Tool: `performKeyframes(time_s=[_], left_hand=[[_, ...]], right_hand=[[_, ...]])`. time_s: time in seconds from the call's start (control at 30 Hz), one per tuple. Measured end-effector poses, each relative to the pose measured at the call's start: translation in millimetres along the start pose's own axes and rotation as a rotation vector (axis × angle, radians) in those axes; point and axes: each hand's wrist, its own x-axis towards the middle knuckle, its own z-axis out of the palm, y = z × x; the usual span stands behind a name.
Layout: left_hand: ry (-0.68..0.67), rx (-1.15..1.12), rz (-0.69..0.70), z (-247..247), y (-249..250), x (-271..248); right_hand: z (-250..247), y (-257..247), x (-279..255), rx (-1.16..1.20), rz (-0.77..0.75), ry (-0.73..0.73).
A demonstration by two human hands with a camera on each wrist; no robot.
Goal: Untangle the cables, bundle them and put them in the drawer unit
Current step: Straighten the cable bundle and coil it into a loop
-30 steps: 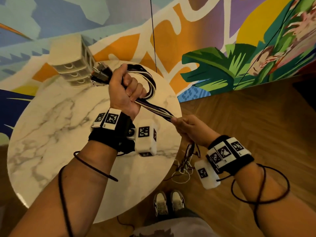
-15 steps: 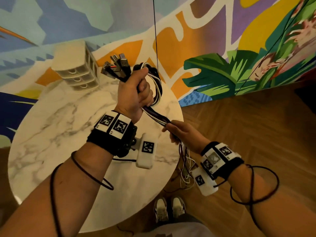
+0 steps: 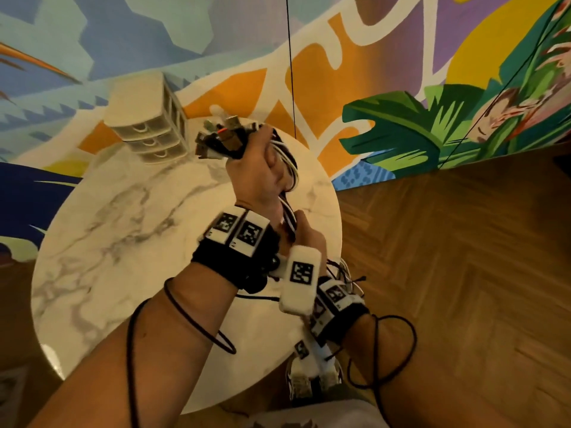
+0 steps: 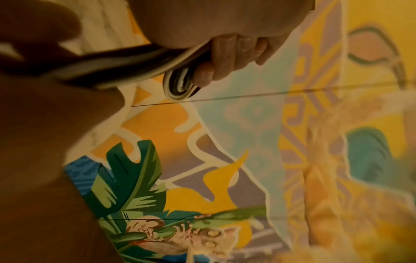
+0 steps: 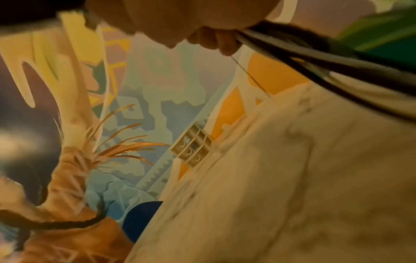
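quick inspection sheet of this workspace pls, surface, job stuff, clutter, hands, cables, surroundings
surface: round marble table, mostly bare.
job's things: cable bundle held above the table; drawer unit at the far edge, drawers shut.
clutter: nothing seen.
hands: left hand grips the looped bundle, plugs sticking out on top; right hand pinches the strands just below it.
cables: loose ends hang past the table edge, not yet wound.
surroundings: painted mural wall, wood floor, shoes below.

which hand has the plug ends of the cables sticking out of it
The left hand. The connector ends fan out above its fist, towards the drawer unit. The right hand, lower down, grips only the plain run of the cables.
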Motion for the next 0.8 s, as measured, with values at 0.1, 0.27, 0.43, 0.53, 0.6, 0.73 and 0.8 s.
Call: performKeyframes(time_s=[0.1, 0.27, 0.43, 0.53, 0.6, 0.73, 0.8], left_hand=[[0.035, -0.073, -0.056, -21.1, 5.4, 14.1], [-0.104, -0.133, -0.160, -37.3, 6.6, 18.5], [-0.295, -0.023, -0.207, -33.1, 14.3, 6.6], [-0.491, 0.250, -0.236, -25.8, 18.8, -10.8], [-0.669, 0.586, -0.175, -17.4, 25.0, -31.0], [-1.029, 1.261, -0.129, -1.1, 40.3, -65.7], [-1.102, 1.572, -0.092, -8.8, 38.3, -70.6]], right_hand=[[-15.9, 8.5, 5.5, -0.002, -0.206, -0.050], [-57.8, 6.8, 8.0, 0.052, -0.016, -0.494], [-89.1, 30.4, -2.5, 0.389, 0.209, -0.711], [-94.8, 38.6, -2.2, 0.574, 0.366, -0.749], [-96.1, 38.9, -0.7, 0.628, 0.422, -0.781], [-99.9, 31.9, 4.5, 0.421, 0.386, -0.873], [-102.9, 24.7, 7.7, 0.210, 0.375, -0.945]])
